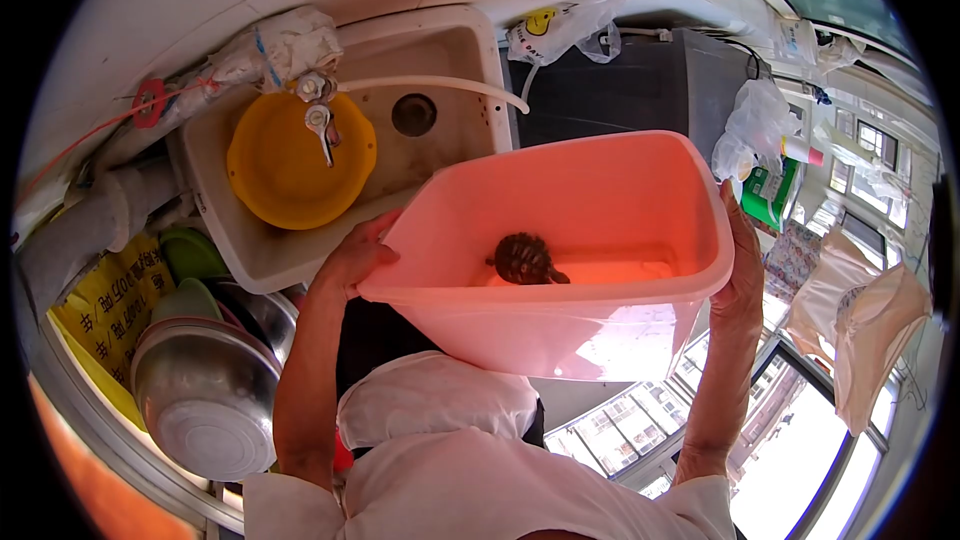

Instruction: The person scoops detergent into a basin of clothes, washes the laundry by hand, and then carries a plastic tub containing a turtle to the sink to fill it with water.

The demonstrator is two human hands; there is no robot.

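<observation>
A pink plastic tub (pixel 540 325) is held up in front of my body, tilted so its inside shows. A small dark turtle (pixel 523 259) rests on the bottom of the tub, near the wall closest to me. My left hand (pixel 357 258) grips the tub's rim at its left end, with the thumb over the edge. At the opposite end, my right hand (pixel 740 252) is wrapped round the tub's outer side and rim. Behind the tub, a yellow basin (pixel 300 185) sits in the sink (pixel 440 35) under a metal tap (pixel 319 121).
A dark grey box-shaped appliance (pixel 610 90) with plastic bags (pixel 565 32) on it stands right of the sink. Metal bowls (pixel 205 395) are stacked at the lower left beside a yellow sack (pixel 110 310). Cloths (pixel 860 315) hang near windows at the right.
</observation>
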